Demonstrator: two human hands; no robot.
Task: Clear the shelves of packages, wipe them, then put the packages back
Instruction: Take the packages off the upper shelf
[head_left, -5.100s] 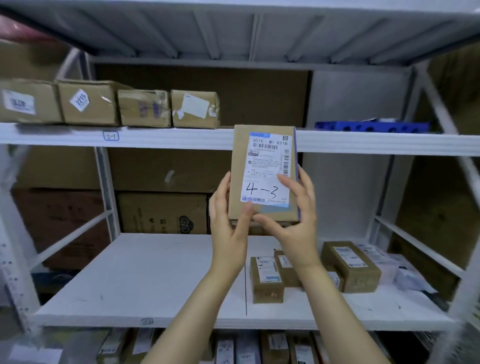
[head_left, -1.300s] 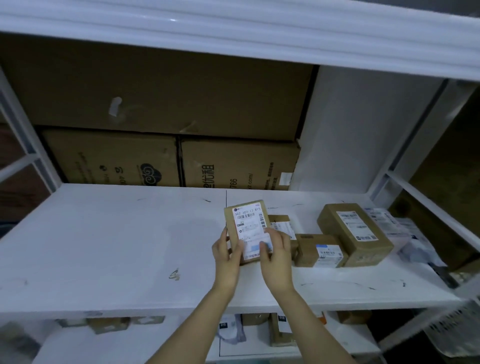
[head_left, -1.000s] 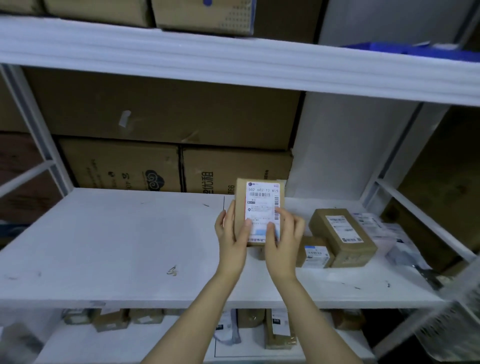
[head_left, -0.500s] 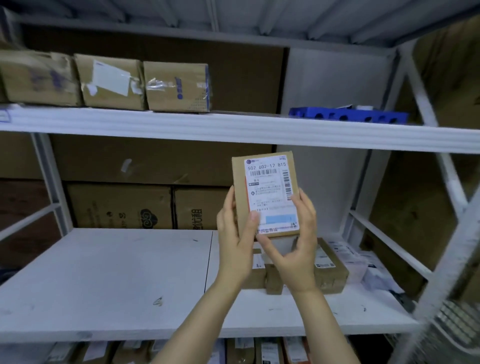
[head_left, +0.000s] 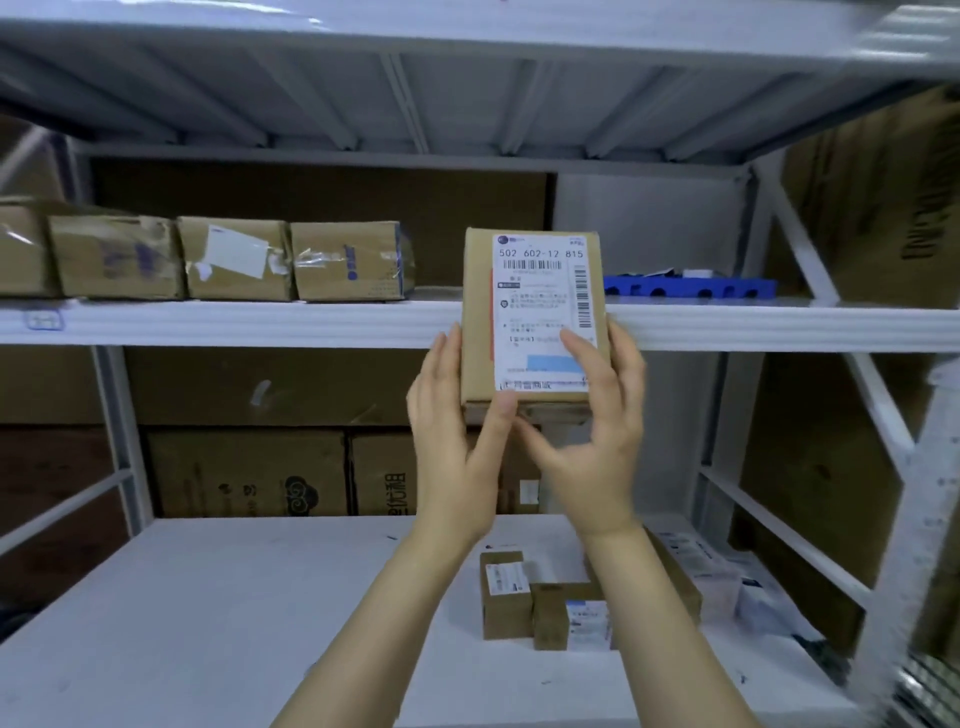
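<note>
A person is standing at a white metal shelving unit and holding a small brown cardboard package upright in the air with both hands. Its white shipping label is facing the camera. The package is hovering in front of the front edge of the upper shelf, right of that edge's centre, and is not resting on any shelf.

The left hand is gripping the package's lower left corner, with the thumb pressing on the bottom of the label and the fingers running up the left side. The right hand is clasping the lower right side, with the thumb lying across the label and the fingers curling round the right edge.

On the upper shelf, a row of taped brown boxes is sitting side by side along the left half, and a blue tray is lying toward the right end. On the lower shelf, a cluster of small labelled boxes is sitting near the front right corner, partly hidden by the right forearm. Plastic-wrapped parcels are lying just beside them at the right edge. Large cartons are standing behind the shelving.
</note>
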